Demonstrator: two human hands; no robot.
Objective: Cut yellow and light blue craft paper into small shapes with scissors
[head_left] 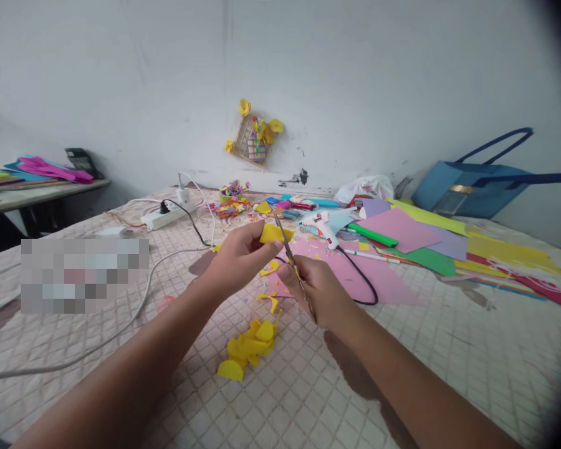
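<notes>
My left hand (243,252) is closed, pinching a small piece of yellow paper (272,233) between thumb and fingers. In my right hand (315,284) is a pair of scissors (293,259), its blades pointing up and away from me at the right part of the yellow paper. Whether the blades touch the paper is hard to make out. On the quilted cloth below lies a pile of cut yellow paper petals (247,346). Yellow offcuts (267,302) are scattered just beneath my hands, some on a pink sheet (355,274).
A white glue gun (322,226) with a black cord rests beyond my right hand. Coloured paper sheets (402,227) and a blue bag (472,181) are at the right. A power strip (168,215) and cables lie left. A flower-trimmed decoration (257,137) hangs on the wall.
</notes>
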